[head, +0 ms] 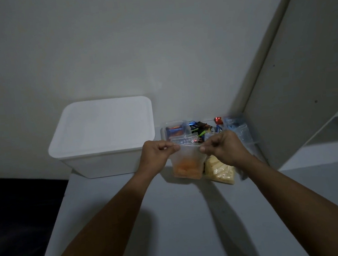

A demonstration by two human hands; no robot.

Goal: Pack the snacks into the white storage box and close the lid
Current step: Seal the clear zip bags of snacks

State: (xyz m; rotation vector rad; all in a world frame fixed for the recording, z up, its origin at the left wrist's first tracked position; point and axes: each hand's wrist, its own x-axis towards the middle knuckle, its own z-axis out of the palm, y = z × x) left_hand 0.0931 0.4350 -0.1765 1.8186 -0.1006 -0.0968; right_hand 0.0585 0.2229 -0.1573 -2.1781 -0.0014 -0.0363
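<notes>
The white storage box (103,143) stands at the back left of the table with its lid on. To its right I hold a clear bag of orange snacks (186,165) upright. My left hand (156,152) pinches the bag's top left edge and my right hand (224,145) pinches its top right edge. A clear bag of pale yellow snacks (218,170) lies just right of it, partly under my right wrist. Behind the bags sit a clear tub (174,130) with wrapped snacks and several loose dark and red wrapped snacks (201,128).
The grey table (173,221) ends on the left at a dark drop. A bluish plastic bag (239,131) lies by a tall white cabinet panel (297,85) on the right. The wall is close behind the box.
</notes>
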